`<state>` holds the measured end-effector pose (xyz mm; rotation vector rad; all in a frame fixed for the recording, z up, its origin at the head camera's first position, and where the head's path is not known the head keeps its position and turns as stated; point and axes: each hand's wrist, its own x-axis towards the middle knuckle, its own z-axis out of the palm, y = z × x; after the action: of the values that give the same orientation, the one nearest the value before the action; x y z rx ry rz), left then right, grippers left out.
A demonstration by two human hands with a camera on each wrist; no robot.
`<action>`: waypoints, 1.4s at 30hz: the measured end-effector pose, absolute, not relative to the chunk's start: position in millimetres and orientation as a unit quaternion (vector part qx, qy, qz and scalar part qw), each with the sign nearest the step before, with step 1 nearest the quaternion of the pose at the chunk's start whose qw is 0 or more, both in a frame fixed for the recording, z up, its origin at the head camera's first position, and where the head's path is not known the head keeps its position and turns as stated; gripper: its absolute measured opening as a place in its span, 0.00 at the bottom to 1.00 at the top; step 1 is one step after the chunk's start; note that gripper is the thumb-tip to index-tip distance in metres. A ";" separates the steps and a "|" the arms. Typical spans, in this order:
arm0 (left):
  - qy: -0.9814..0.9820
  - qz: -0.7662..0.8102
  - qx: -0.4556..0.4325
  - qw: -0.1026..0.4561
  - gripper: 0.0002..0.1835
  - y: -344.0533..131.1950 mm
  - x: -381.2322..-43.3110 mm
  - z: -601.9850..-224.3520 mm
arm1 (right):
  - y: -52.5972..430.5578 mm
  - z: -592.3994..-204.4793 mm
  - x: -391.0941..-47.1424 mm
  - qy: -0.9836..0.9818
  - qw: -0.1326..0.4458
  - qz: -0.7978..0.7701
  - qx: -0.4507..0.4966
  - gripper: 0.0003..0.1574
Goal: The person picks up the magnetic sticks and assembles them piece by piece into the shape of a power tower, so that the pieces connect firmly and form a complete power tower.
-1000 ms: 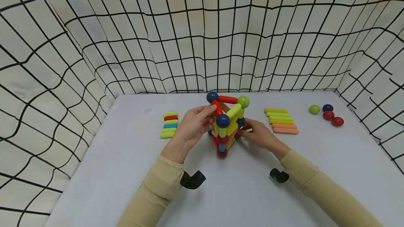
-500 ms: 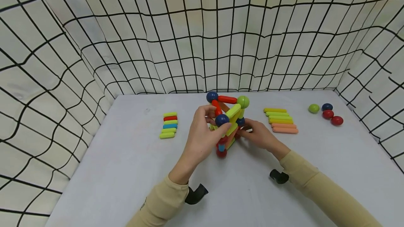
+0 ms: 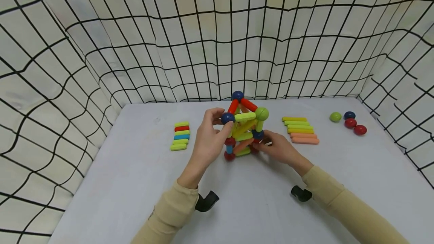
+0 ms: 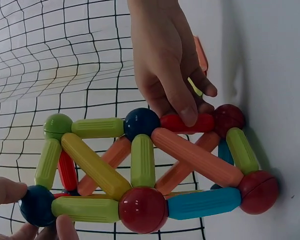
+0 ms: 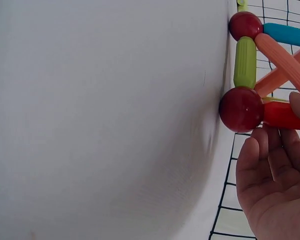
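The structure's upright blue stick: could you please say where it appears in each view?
Head: blue stick, below centre, slightly right.
Left wrist: blue stick, lower right.
Right wrist: blue stick, top right, cut off by the edge.
Shared landmark: the red ball at its foot.

Left hand (image 4: pixel 5 192) pinches blue ball (image 4: pixel 36 205) — right hand (image 4: pixel 162 55), red rod (image 4: pixel 203 123).

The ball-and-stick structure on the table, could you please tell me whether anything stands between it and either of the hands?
Nothing visible does: the left hand pinches a blue ball at the top of the structure, and the right hand grips a red stick low on it. The loose sticks lie apart.
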<state>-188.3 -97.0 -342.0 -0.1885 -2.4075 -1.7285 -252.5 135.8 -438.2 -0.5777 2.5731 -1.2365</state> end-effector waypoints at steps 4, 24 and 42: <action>-0.797 -0.595 -0.055 0.084 0.22 -100.2 -194.2 -344.1 | 134.8 -438.8 -250.9 0.876 0.118 -0.426 -0.194 0.24; -0.773 -0.631 -0.041 0.061 0.20 -126.4 -215.3 -356.4 | 131.3 -441.2 -243.7 0.866 0.129 -0.437 -0.207 0.22; -0.992 -0.117 -0.036 -0.012 0.06 -226.6 -202.0 -412.9 | 139.4 -448.9 -246.1 0.865 0.191 -0.412 -0.214 0.21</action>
<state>-202.0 -226.6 -412.9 -0.1136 -3.1415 -0.3703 -246.1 139.4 -448.9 -0.6020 2.4291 -1.1588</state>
